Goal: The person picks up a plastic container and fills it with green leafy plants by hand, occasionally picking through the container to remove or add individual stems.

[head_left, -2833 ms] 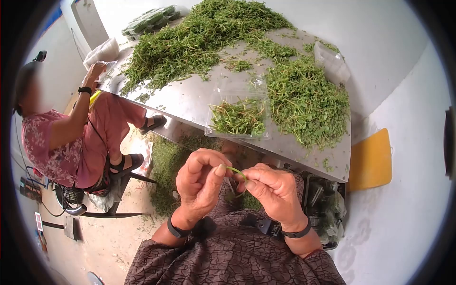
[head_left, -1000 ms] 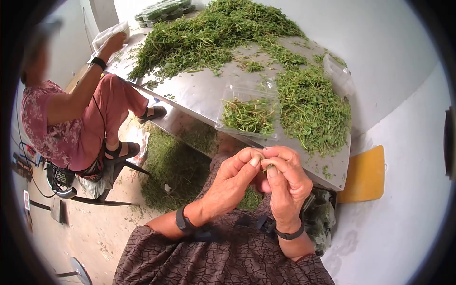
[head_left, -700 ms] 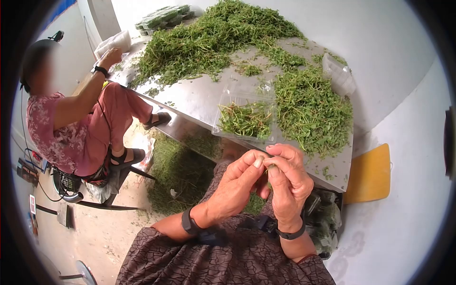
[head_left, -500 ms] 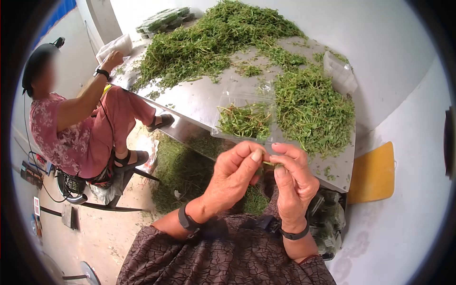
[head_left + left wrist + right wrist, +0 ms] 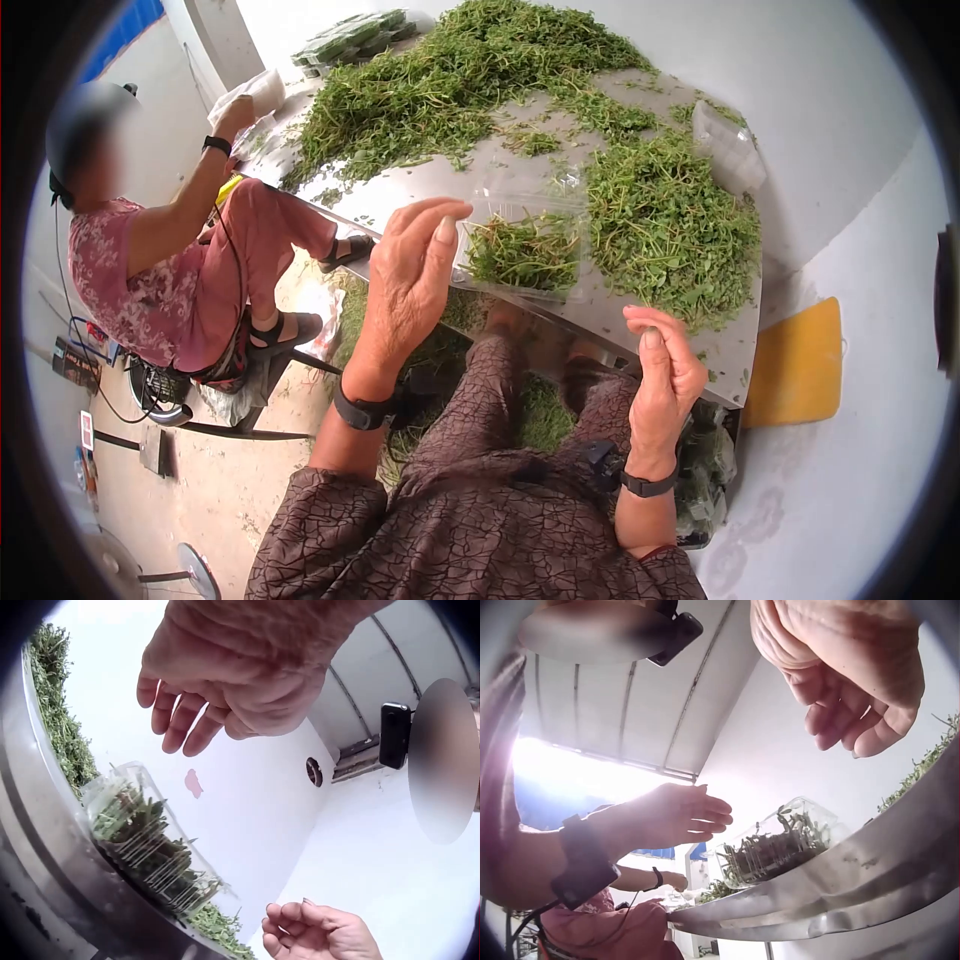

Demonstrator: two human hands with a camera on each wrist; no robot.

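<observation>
Clear box (image 5: 578, 272) holds green stems (image 5: 522, 253) (left hand (image 5: 408, 270) near).

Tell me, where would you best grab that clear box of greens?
Probably by its left wall, coming from the left with the left hand: the clear box sits near the edge of the table, while a pile of greens crowds its right side.

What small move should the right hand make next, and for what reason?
Probably the right hand should take a sprig from the nearer heap of leafy greens: no stem shows in its fingers, this heap lies just beyond it, and the clear plastic box with stems stands open.
</observation>
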